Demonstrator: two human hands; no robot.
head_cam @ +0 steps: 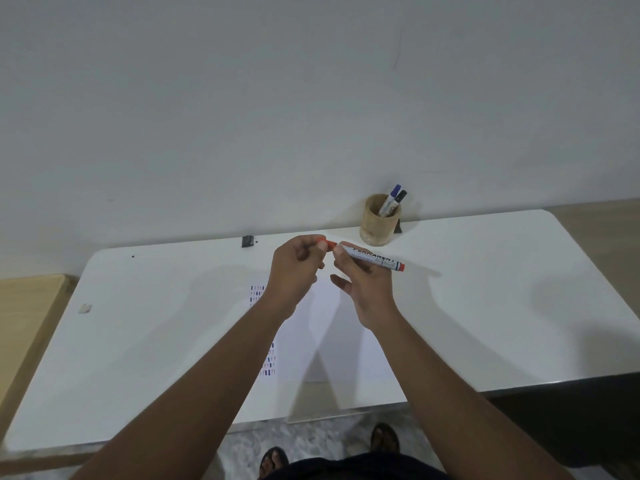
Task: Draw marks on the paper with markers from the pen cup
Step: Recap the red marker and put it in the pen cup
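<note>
Nearest the camera, on the white surface (485, 306), lies the paper (332, 341), with short blue, purple and reddish strokes in columns along its left edge, partly hidden by the left forearm. Above the paper, both hands are raised. The right hand (367, 289) pinches a white-barrelled marker (375, 259) near its tip end; the word "PERMANENT" is printed in dark capitals along the barrel, with smaller print under it too small to read. Its long axis runs nearly level, from an orange-red end plug at the right to the tip at the left. The left hand (294, 268) is curled, thumb and fingers pinching the orange-red cap (323, 242), which sits just beside the tip; whether they touch I cannot tell. Farther back, near the wall, stands the tan pen cup (379, 225), holding two white markers (393, 200), one blue-capped and one black-capped, both leaning right.
</note>
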